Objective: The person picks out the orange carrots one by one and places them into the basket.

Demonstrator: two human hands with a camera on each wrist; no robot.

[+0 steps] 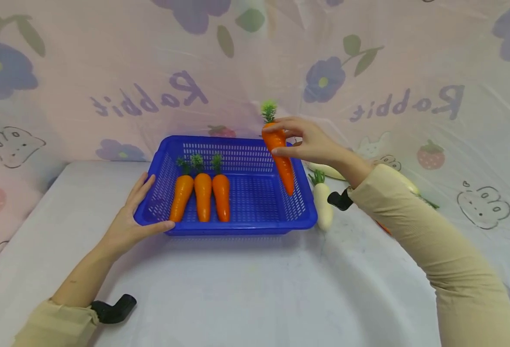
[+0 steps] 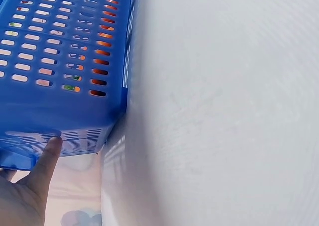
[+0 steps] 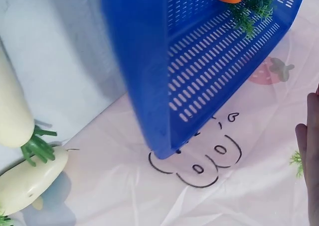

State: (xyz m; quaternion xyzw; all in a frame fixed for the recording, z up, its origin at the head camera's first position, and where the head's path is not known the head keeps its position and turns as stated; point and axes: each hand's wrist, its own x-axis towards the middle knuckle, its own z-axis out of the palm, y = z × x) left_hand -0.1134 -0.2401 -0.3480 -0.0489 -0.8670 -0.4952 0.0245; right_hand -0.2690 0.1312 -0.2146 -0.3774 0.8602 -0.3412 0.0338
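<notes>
My right hand (image 1: 311, 140) pinches an orange carrot (image 1: 284, 166) near its top, between thumb and fingers. The carrot hangs tip down over the right end of a blue plastic basket (image 1: 237, 225), its green tuft upward. Inside the basket, three carrots (image 1: 202, 197) lie side by side at the left, leaves toward the back. My left hand (image 1: 124, 226) touches the basket's front left corner, thumb along the front rim and fingers extended beside the left side. In the right wrist view, the right hand (image 3: 313, 151) shows only at the edge, with a bit of green tuft (image 3: 296, 164).
Right of the basket lies a white radish (image 1: 322, 207) with green stems, close to its wall. Another white radish (image 1: 327, 171) is behind it. Beyond the right sleeve, a pale vegetable (image 1: 404, 182) and an orange piece (image 1: 385, 228) are partly hidden. A printed cloth (image 1: 246, 62) hangs behind.
</notes>
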